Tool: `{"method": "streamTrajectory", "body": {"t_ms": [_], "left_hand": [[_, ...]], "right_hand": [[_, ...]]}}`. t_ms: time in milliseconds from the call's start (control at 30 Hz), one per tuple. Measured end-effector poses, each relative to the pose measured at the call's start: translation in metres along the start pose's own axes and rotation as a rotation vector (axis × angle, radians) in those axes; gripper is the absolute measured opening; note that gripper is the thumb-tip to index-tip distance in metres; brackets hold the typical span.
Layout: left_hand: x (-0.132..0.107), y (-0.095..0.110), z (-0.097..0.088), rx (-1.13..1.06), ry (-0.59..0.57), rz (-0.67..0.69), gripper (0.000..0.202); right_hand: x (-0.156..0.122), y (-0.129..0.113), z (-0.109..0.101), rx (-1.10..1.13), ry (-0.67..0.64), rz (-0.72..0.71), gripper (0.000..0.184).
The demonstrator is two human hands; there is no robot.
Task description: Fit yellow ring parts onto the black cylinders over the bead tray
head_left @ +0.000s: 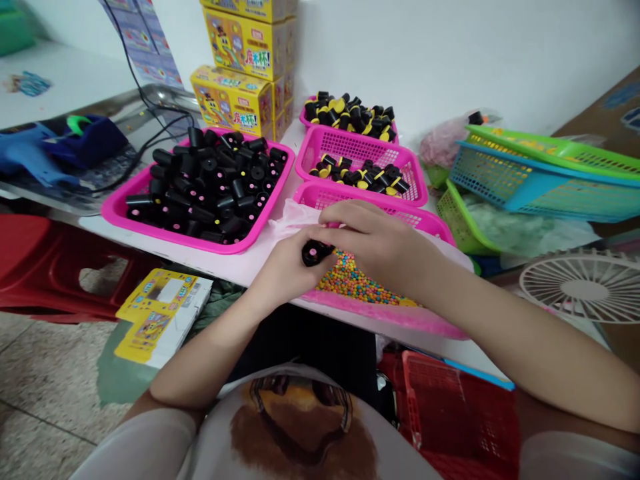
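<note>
Far left of the bead tray (400,212), a red stool (40,267) and a flattened yellow carton (160,313) lay on the speckled floor. Just left of it, a pink basket (115,210) was heaped with black tubes (210,180). Over the tray's beads, the left hand (285,267) clamped one black tube (315,253). The right hand (380,240) covered it, fingertips touching, grip impossible to judge. Behind the tray sat yellow-capped pieces (360,175). To its right were stacked baskets (540,173) and a white fan (585,287). White table (235,263), white wall.
</note>
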State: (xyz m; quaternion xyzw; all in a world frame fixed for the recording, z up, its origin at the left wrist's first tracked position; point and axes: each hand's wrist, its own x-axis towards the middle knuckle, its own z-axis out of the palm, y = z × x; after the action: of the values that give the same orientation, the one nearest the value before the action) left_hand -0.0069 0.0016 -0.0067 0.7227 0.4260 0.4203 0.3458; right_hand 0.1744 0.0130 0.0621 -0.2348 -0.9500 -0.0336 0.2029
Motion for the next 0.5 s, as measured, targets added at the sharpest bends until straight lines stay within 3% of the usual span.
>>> {"method": "streamTrajectory", "body": {"t_ms": [133, 333, 500], "left_hand": [[-0.001, 0.0, -0.002, -0.02, -0.043, 0.004, 0.034], [-0.002, 0.0, -0.003, -0.007, -0.036, 0.018, 0.034], [-0.003, -0.001, -0.003, 0.032, -0.017, 0.004, 0.031]], "right_hand": [[-0.001, 0.001, 0.001, 0.191, -0.07, -0.019, 0.044], [-0.005, 0.004, -0.015, 0.281, -0.017, 0.095, 0.044], [-0.035, 0.019, -0.036, 0.248, -0.271, 0.248, 0.041]]}}
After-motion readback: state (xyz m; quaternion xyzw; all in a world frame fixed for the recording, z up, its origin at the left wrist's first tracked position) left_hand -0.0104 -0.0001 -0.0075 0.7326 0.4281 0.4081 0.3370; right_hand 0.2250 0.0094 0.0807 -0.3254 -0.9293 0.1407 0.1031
